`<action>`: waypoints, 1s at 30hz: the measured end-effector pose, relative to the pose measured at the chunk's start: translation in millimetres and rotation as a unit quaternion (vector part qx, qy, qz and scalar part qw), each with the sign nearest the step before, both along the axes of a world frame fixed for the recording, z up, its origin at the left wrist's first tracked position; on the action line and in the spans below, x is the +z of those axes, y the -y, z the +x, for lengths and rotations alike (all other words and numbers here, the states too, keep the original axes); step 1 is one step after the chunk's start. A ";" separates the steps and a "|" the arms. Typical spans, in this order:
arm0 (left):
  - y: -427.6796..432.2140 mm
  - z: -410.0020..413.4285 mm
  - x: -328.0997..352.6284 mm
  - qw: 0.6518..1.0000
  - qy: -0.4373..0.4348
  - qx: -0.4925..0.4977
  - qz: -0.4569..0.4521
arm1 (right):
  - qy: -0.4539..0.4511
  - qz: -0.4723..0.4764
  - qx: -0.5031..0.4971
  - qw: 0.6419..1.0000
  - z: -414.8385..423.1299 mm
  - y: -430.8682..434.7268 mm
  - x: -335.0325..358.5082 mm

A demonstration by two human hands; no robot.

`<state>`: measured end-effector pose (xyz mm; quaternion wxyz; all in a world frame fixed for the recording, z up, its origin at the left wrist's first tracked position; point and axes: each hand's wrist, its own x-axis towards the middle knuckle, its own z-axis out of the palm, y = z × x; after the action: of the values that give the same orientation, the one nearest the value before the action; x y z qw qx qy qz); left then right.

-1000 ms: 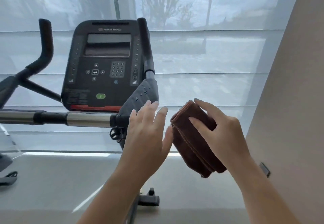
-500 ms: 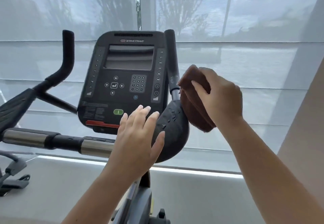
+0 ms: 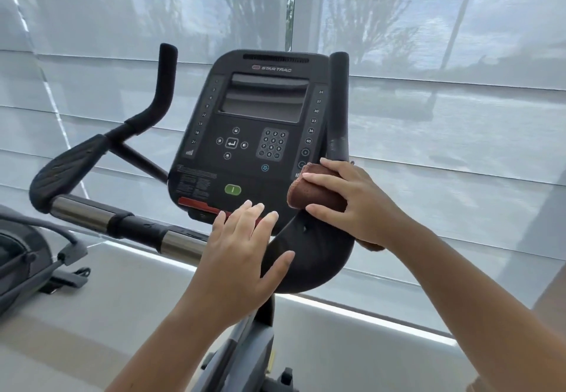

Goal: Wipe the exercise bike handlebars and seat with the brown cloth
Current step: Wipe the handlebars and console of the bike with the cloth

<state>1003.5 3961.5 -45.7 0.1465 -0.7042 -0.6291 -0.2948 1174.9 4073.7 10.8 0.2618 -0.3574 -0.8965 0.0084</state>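
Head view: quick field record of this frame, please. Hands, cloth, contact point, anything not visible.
right hand: grips the brown cloth, fingers curled round it
cloth contact: pressed on the right handlebar at its bend, below the upright part
left hand: fingers straight, holds nothing, in front of the crossbar; contact unclear
console: screen dark, between the two handlebars
left handlebar: untouched
seat: not in view

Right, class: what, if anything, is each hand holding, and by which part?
The right hand grips the folded cloth across its middle, against the handlebar. The left hand, fingers straight, holds nothing.
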 end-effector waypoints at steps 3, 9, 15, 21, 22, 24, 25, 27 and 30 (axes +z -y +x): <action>-0.6 -0.5 -5.5 1.000 -0.005 0.005 -0.013 | -0.032 0.022 0.006 0.999 -2.6 7.2 -9.2; 0.9 -5.9 -14.5 1.000 -0.020 0.005 -0.016 | -0.054 0.116 0.028 0.991 1.6 25.7 -25.0; 1.6 -2.4 -21.2 1.000 -0.023 0.006 0.017 | -0.010 0.055 0.005 0.998 -10.4 1.9 0.8; 2.7 -1.4 -23.8 1.000 -0.015 0.002 0.026 | -0.054 0.110 0.046 0.991 -0.5 36.2 -24.5; 2.5 -1.8 -24.1 1.000 -0.013 -0.001 0.027 | -0.060 0.122 0.052 0.989 0.3 44.3 -29.9; 2.0 -2.2 -24.5 1.000 -0.011 -0.002 0.029 | -0.055 0.131 0.057 0.988 0.3 50.2 -33.0; 1.8 -2.5 -24.8 0.999 -0.011 -0.004 0.033 | -0.048 0.127 0.059 0.989 -0.9 47.2 -29.2; 2.4 -3.4 -25.2 0.999 -0.016 -0.006 0.038 | -0.026 0.100 0.045 0.994 -7.2 33.8 -12.5; 5.8 -6.8 -27.2 0.999 -0.023 -0.002 0.032 | 0.011 0.080 0.000 0.997 -19.6 13.5 5.9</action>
<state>996.7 3955.7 -72.8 0.1830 -0.7072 -0.6142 -0.2985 1155.3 4060.2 16.8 0.2791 -0.3355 -0.8972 -0.0670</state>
